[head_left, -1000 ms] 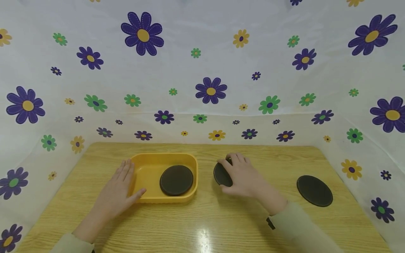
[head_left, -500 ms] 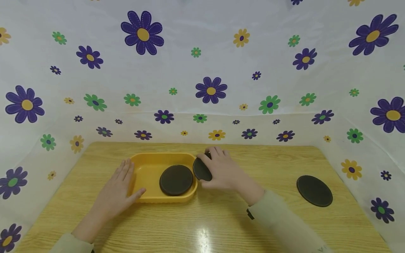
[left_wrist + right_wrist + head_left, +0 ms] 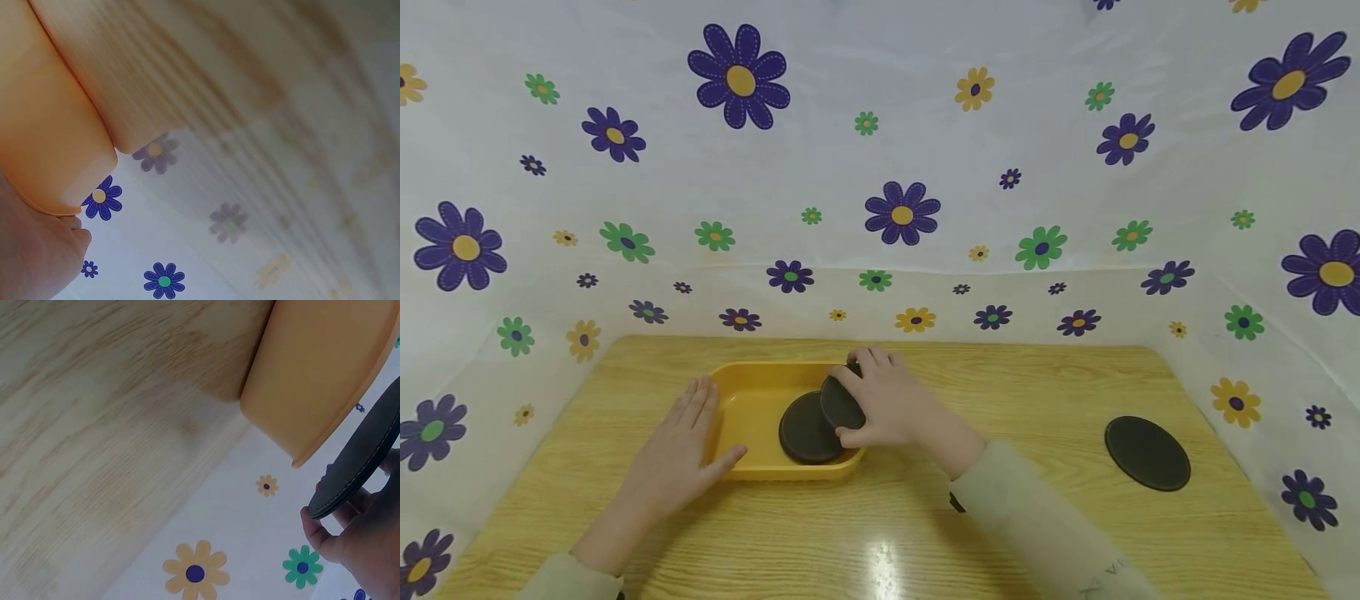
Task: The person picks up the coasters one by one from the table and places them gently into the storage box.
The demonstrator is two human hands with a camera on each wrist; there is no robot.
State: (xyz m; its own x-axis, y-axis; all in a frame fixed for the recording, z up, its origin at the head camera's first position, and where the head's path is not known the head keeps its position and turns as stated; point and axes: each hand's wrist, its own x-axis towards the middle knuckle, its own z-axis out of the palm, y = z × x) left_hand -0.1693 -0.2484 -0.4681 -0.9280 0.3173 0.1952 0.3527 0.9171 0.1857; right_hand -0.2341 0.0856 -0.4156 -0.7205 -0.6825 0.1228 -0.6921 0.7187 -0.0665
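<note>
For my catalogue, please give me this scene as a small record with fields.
Left hand: rests against the left end of the yellow tray
Right hand: grips a tilted dark disc above the tray's right end
Tray contents: lying dark disc, partly hidden
Surface: wooden table, with a third dark disc at right
Backdrop: white flowered cloth
</note>
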